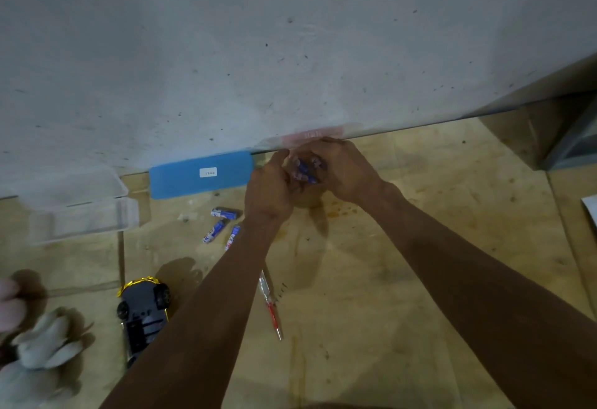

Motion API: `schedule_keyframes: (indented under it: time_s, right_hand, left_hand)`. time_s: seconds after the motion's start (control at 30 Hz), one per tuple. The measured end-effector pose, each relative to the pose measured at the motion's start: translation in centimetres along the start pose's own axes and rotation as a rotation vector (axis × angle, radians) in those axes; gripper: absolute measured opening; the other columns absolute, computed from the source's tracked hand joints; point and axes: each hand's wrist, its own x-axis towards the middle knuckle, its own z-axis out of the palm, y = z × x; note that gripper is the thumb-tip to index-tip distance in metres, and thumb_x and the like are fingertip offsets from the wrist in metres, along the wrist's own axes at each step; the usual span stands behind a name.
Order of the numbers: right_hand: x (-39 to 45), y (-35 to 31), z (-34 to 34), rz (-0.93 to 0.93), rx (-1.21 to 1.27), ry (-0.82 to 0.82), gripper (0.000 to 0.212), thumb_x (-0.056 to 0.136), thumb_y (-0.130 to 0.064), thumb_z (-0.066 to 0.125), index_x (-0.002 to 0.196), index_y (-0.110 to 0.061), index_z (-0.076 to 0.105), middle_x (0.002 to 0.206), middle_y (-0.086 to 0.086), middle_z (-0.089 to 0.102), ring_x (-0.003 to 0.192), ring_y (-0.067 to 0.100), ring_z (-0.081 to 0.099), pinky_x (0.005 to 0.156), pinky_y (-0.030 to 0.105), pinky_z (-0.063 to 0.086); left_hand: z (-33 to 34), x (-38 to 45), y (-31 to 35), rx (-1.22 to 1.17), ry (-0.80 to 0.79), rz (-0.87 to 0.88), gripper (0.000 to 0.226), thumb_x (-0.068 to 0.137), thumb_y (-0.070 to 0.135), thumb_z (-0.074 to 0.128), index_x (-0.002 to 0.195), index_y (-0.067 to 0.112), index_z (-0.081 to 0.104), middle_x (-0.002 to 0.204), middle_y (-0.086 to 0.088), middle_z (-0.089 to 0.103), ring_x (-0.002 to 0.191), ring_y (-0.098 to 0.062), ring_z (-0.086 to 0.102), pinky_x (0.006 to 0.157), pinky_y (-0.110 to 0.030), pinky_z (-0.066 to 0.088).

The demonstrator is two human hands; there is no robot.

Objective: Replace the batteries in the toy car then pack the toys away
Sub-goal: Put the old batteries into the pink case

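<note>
Three loose batteries (223, 226) lying just left of centre on the wooden surface (403, 247), near one another, one partly behind the left forearm. Several more batteries (305, 171), blue-wrapped, held up at centre frame against the far edge of the surface, both hands closed round the bunch: left hand (268, 192) curled in from the left, right hand (342, 172) wrapped over from the right, so each grip shut on the same cluster; exact count hidden by the fingers. Toy car (143, 315) flipped on its back at lower left, wheels up, underside showing what looks like an opened battery bay, apparently empty, though blur leaves that uncertain. Red-handled screwdriver (271, 308) resting just right of the left forearm, below centre. Clear plastic box (77, 208) with lid raised at left edge, blue lid (200, 176) flat beside it near the wall. Soft grey toy (42, 344), blurred, at bottom left. Judged progress: cover off, old cells likely out, fresh ones being sorted or unwrapped. Remaining: loading the car, closing the bay, packing toys into the box.
</note>
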Motion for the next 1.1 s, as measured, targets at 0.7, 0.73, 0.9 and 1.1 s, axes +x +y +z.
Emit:
schedule_keyframes:
  time_s: [0.7, 0.73, 0.9, 1.1]
  right_hand:
    - [-3.5, 3.6, 1.1, 0.018, -0.177, 0.111, 0.032, 0.079, -0.015, 0.079, 0.110, -0.010, 0.075, 0.120, 0.012, 0.063, 0.102, 0.033, 0.060, 0.083, 0.038, 0.056]
    - [-3.6, 3.7, 1.4, -0.007, -0.198, 0.143, 0.028, 0.080, -0.012, 0.079, 0.108, -0.010, 0.075, 0.120, 0.012, 0.064, 0.098, 0.034, 0.061, 0.081, 0.037, 0.057]
    - [-3.2, 3.7, 2.4, -0.115, -0.257, 0.211, 0.029, 0.076, -0.002, 0.081, 0.104, -0.006, 0.076, 0.121, 0.017, 0.067, 0.093, 0.040, 0.065, 0.072, 0.040, 0.061]
    - [-3.9, 2.5, 2.8, -0.030, -0.356, 0.182, 0.039, 0.075, 0.001, 0.078, 0.112, -0.009, 0.073, 0.132, 0.009, 0.063, 0.106, 0.036, 0.061, 0.063, 0.039, 0.060]
  left_hand:
    - [-0.6, -2.2, -0.1, 0.045, 0.060, 0.139, 0.048, 0.075, 0.027, 0.086, 0.119, 0.016, 0.068, 0.108, -0.010, 0.069, 0.088, -0.031, 0.067, 0.079, -0.041, 0.058]
    - [-0.7, -2.1, -0.1, 0.066, 0.065, 0.151, 0.047, 0.076, 0.028, 0.085, 0.119, 0.014, 0.070, 0.109, -0.011, 0.069, 0.089, -0.031, 0.066, 0.079, -0.040, 0.057]
    - [-0.9, -1.3, 0.0, 0.108, 0.105, 0.180, 0.033, 0.084, 0.023, 0.078, 0.115, 0.014, 0.074, 0.106, -0.013, 0.069, 0.091, -0.034, 0.065, 0.078, -0.037, 0.052]
    - [-0.1, -0.6, -0.2, 0.155, 0.064, 0.111, 0.029, 0.095, 0.027, 0.064, 0.118, 0.011, 0.071, 0.110, -0.009, 0.064, 0.100, -0.029, 0.062, 0.084, -0.035, 0.050]
